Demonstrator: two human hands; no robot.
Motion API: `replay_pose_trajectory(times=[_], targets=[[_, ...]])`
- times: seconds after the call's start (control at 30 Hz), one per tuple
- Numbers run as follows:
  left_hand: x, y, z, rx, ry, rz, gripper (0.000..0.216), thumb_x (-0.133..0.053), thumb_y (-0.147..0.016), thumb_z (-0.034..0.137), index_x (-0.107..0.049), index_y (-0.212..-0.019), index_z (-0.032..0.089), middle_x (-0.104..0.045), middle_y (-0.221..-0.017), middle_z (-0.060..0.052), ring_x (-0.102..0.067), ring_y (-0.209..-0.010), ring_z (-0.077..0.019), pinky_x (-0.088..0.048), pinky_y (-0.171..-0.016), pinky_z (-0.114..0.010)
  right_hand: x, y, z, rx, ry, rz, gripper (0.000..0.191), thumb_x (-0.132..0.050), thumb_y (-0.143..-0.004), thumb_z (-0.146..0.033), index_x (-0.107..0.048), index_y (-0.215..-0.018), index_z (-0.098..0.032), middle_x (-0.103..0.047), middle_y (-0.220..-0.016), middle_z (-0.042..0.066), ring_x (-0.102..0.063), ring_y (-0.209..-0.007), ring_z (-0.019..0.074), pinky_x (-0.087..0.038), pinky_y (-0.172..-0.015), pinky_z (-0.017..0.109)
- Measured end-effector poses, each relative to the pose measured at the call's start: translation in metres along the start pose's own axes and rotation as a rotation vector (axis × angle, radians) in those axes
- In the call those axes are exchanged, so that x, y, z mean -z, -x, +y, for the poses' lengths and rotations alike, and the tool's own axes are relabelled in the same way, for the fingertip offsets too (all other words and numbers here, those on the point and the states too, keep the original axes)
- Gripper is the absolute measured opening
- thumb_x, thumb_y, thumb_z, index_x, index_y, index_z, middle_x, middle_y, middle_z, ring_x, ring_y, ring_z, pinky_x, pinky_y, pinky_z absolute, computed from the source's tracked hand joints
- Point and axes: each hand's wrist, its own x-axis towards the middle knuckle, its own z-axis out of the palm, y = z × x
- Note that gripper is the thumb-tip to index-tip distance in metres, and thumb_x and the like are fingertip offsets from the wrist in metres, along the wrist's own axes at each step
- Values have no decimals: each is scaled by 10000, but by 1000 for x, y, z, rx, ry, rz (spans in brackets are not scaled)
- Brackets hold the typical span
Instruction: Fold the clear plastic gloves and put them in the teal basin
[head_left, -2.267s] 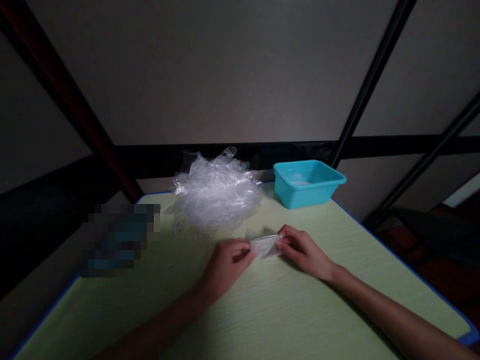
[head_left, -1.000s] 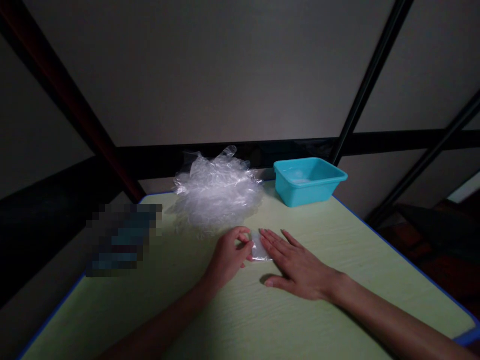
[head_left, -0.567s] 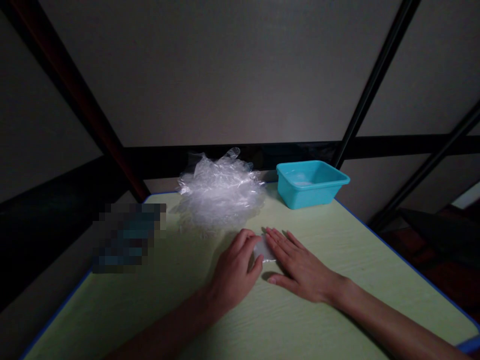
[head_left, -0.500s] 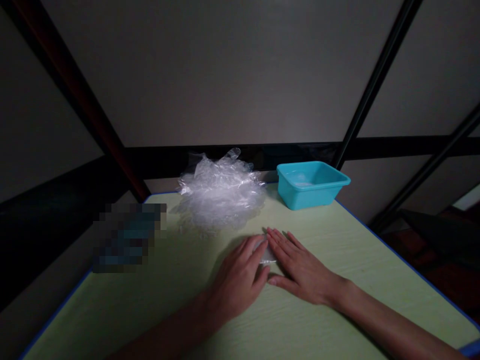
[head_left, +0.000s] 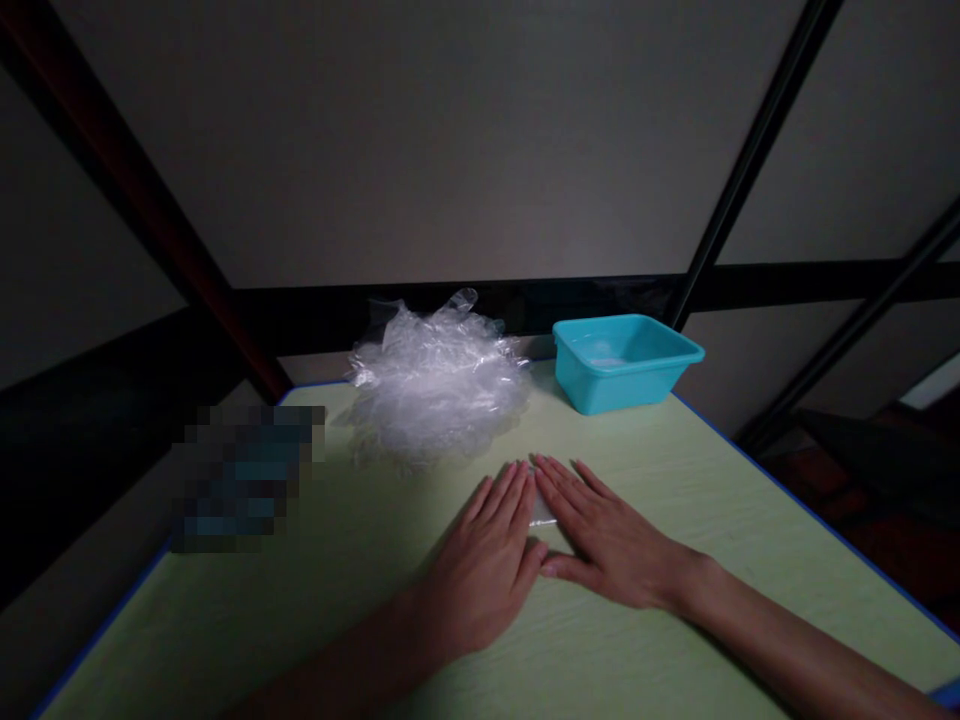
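A small flat piece of clear plastic film [head_left: 541, 512], seemingly folded, lies on the table between and under my fingers. My left hand [head_left: 491, 560] lies flat over its left side with fingers stretched forward. Pressed on its right side is my right hand [head_left: 604, 535], also flat with the thumb spread out. The two thumb tips nearly meet in front of the film, and most of it is hidden beneath the fingers. Beyond my hands sits a loose heap of clear disposable plastic gloves [head_left: 442, 385].
A turquoise plastic basin [head_left: 622, 385] stands at the back right, with something clear inside. At the left edge lies a pixelated, unreadable object [head_left: 247, 480]. The pale green table [head_left: 675, 480] has a blue edge and meets a panelled wall [head_left: 465, 140] behind.
My left hand has flattened, its fingers straightening forward onto the film. My right hand stays pressed in nearly the same place. The view has shifted slightly.
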Motion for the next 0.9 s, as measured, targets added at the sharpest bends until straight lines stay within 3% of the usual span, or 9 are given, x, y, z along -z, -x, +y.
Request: replay_pose_trajectory(times=[0.37, 0.6, 0.9], targets=[[4, -5, 2, 36, -17, -90, 534, -259, -904, 375, -232, -1343, 72, -160, -1428, -127, -91, -1311, -246, -157, -1055, -448, -1, 1, 3, 9, -36, -6, 762, -331, -835, -568, -104, -1383, -91, -124, -1423, 161, -84, -1313, 239, -142, -1057, 465], [2, -3, 1, 36, -61, -82, 550, -253, -900, 401, -216, -1350, 86, -171, -1427, -122, -87, -1313, -241, -158, -1047, -462, 2, -1, 2, 22, -38, -23, 776, -316, -833, -579, -119, -1377, -61, -145, -1411, 182, -82, -1312, 243, -155, -1054, 469], [8, -1, -6, -45, -90, -122, 598, -243, -887, 480, -193, -1359, 117, -134, -1436, -125, -78, -1314, -255, -127, -1040, -483, 3, 0, 4, 7, -34, -55, 798, -301, -817, -612, -151, -1371, -59, -122, -1416, 179, -78, -1313, 242, -129, -1059, 464]])
